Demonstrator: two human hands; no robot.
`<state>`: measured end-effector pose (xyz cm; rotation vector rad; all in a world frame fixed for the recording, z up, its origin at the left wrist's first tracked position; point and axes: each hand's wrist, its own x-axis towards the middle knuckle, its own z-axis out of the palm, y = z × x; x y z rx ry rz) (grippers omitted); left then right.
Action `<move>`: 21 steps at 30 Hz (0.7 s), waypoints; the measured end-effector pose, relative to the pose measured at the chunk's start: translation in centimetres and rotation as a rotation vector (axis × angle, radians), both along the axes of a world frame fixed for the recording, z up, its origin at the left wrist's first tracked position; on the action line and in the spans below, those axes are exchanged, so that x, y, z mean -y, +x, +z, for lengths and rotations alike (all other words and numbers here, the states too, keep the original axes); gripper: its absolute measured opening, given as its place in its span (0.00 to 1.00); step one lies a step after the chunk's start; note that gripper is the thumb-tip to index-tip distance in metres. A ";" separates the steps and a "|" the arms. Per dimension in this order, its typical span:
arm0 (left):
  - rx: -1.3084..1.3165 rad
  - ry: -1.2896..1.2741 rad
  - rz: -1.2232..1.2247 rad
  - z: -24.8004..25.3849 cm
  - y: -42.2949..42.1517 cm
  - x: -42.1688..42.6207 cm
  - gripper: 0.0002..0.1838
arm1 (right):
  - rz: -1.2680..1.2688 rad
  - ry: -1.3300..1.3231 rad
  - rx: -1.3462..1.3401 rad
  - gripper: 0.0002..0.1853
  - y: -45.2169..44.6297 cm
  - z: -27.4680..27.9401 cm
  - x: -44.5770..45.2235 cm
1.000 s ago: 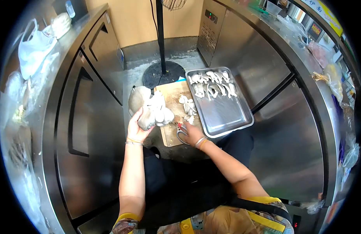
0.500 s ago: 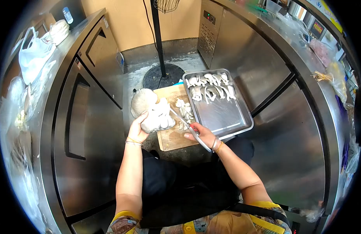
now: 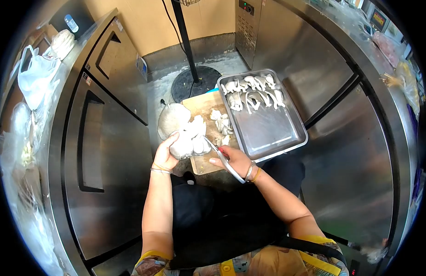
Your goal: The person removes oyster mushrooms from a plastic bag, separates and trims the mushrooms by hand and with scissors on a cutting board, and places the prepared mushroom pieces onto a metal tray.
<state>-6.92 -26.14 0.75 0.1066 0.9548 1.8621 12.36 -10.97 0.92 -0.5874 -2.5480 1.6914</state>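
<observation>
The left hand (image 3: 165,155) is gripping a mushroom cluster (image 3: 191,138) and the right hand (image 3: 239,161) is gripping scissors (image 3: 230,169) beside it.

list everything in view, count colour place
cutting board: 1, light brown, centre
tray: 1, silver, right of board
mushroom cluster: 1, white and grey, over the board's left edge
loose mushroom pieces: several, white, on the board
mushrooms in tray: two rows, white and grey, far end
scissors: 1, silver and red, at the cluster
pole stand: 1, black, beyond the board
wall: 1, tan, far end
cabinets: several, steel grey, both sides
plastic bags: several, mostly pale, both sides
bottle: 1, blue and white, far left
clothing: several pieces, black and patterned, near end
left hand: 1, bare, holding the cluster
right hand: 1, bare, holding the scissors
</observation>
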 end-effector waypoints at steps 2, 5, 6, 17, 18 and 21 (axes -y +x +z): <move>0.004 0.003 -0.019 0.2 0.0 0.0 0.23 | -0.016 0.095 -0.050 0.30 -0.1 -0.1 0.3; 0.027 0.005 -0.047 -0.3 -0.2 -0.4 0.23 | -0.015 0.256 0.052 0.32 -0.5 -0.2 0.3; 0.039 0.009 -0.051 -0.5 -0.3 -0.6 0.23 | -0.017 0.253 0.063 0.32 -0.6 -0.4 0.3; 0.010 -0.170 -0.234 -3.0 -1.2 -2.0 0.19 | 0.023 0.166 0.015 0.20 -1.2 -4.2 0.7; -0.067 -0.202 -0.319 -2.8 -0.8 -2.2 0.19 | 0.026 0.164 0.017 0.20 -1.4 -3.6 0.3; 0.018 -0.201 -0.205 -3.5 -1.2 -3.0 0.17 | -0.070 -0.261 0.245 0.17 -1.8 -3.4 -0.4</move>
